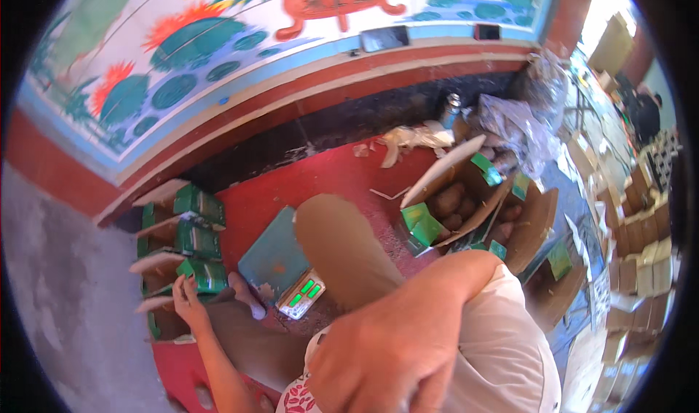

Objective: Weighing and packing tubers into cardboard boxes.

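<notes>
Nearby, scale [275, 253] between boxes [199, 240] and knee [328, 222]

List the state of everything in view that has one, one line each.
Scale display: lit green
Green cartons at left: open, cardboard flaps raised
Cardboard carton at right: open, holding round brown items
Bottle: upright
Clear plastic bag: crumpled
Left hand: fingers bent, at a left carton; grip unclear
Right hand: fingers bent down, close to the camera; grip unclear
</notes>
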{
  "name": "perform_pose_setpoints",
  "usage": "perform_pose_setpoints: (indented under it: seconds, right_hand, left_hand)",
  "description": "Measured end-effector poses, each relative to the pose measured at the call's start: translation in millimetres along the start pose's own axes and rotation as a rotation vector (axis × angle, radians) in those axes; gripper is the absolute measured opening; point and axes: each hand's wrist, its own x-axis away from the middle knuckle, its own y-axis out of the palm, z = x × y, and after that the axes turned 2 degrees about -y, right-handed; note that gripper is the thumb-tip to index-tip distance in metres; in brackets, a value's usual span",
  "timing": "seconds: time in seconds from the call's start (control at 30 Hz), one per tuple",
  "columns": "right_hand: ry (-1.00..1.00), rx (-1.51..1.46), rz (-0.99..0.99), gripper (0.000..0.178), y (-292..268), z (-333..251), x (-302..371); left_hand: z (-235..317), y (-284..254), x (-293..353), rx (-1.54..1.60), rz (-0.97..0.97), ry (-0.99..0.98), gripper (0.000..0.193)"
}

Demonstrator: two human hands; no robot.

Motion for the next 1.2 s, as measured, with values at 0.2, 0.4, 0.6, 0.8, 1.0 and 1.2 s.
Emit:
perform_pose_setpoints:
  seconds: [0.2, 0.4, 0.6, 0.8, 1.0, 1.2]
  right_hand:
    - [-0.047, -0.281, 0.074, 0.040, 30, 31, -31]
    - [-0.021, -0.574, 0.151, 0.026, 49, 61, -36]
    - [0.049, -0.679, -0.078, 0.019, 22, 91, -43]
    - [0.131, -0.939, -0.028, 0.022, 12, 114, -47]
    - [0.083, -1.038, -0.107, 0.026, 7, 136, -35]
    - [0.113, -0.997, -0.139, 0.028, -7, 152, -31]
  left_hand:
    - [14, 7, 9, -0.003, 0.045, 0.001, 0.021]
    - [28, 14, 11, 0.030, 0.091, -0.015, 0.020]
    - [27, 25, 9, -0.077, 0.134, 0.043, 0.019]
    - [35, 27, 15, -0.115, 0.135, -0.022, 0.022]
    - [44, 27, 16, -0.192, 0.148, 0.018, 0.023]
    - [50, 33, 16, -0.190, 0.111, -0.003, 0.023]
